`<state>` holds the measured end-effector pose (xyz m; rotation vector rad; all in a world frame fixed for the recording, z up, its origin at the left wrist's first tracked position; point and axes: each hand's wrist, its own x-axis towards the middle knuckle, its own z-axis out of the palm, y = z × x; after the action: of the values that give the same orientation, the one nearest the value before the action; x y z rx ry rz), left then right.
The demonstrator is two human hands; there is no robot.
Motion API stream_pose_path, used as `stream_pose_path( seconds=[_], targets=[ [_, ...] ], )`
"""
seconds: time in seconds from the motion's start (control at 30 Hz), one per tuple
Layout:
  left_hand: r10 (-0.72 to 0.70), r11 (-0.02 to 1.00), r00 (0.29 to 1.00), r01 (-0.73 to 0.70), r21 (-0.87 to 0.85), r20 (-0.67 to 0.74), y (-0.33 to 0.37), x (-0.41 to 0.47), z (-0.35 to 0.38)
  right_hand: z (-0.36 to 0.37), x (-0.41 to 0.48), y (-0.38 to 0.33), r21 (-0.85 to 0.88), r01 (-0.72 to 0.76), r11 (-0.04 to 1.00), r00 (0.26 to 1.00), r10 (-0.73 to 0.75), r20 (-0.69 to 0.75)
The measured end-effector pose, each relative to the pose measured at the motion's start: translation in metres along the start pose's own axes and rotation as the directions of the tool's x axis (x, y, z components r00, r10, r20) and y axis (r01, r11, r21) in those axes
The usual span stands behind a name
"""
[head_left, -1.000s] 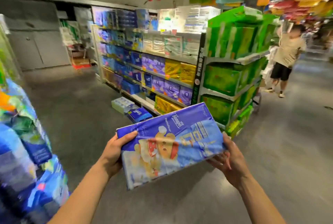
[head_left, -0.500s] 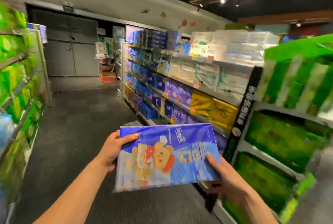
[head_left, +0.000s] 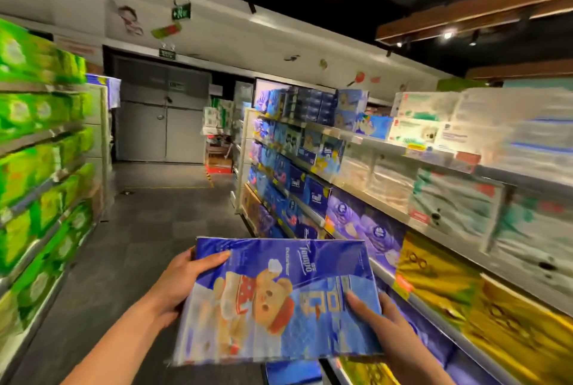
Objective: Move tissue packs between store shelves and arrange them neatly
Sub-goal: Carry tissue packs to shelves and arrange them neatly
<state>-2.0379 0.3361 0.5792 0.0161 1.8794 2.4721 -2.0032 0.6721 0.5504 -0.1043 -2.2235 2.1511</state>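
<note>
Both hands held one blue tissue pack (head_left: 279, 298) flat in the aisle, just beside the right-hand shelves (head_left: 387, 220). The left hand (head_left: 183, 282) gripped its left edge, thumb on top, while the right hand (head_left: 384, 322) clasped the lower right corner, fingers (head_left: 356, 301) pressed on the wrapper.

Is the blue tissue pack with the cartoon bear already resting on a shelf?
No, the blue tissue pack with the cartoon bear is held in mid-aisle between the left hand and right hand.
</note>
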Motion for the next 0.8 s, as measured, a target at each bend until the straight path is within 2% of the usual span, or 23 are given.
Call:
stream_pose_path(
  seconds=[0.07, 0.17, 0.33, 0.43, 0.63, 0.8],
  targets=[
    [-0.012, 1.000, 1.000, 0.012, -0.005, 0.009, 0.009, 0.078, -0.017, 0.019, 0.071, -0.001, -0.005, -0.012, 1.000, 0.999, 0.012, -0.041],
    [-0.019, 1.000, 0.996, 0.018, 0.018, 0.091, 0.043, 0.192, -0.028, 0.042, 0.173, -0.018, -0.017, 0.046, 0.999, 0.997, -0.047, -0.058],
    [0.076, 0.990, 0.963, -0.103, 0.092, 0.258, 0.093, 0.358, -0.013, 0.059, 0.311, -0.055, -0.031, 0.117, 0.993, 0.990, -0.119, -0.079],
    [0.101, 0.981, 0.942, -0.148, 0.124, 0.319, 0.098, 0.459, -0.001, 0.058, 0.400, -0.060, -0.082, 0.169, 0.982, 0.970, -0.181, -0.161],
    [0.141, 0.962, 0.939, -0.205, 0.181, 0.313, 0.077, 0.666, 0.017, 0.056, 0.590, -0.056, -0.065, 0.189, 0.980, 0.949, -0.199, -0.246],
    [0.206, 0.949, 0.938, -0.261, 0.179, 0.279, 0.104, 0.830, 0.019, 0.064, 0.741, -0.086, -0.066, 0.227, 0.972, 0.926, -0.236, -0.295]
  ],
)
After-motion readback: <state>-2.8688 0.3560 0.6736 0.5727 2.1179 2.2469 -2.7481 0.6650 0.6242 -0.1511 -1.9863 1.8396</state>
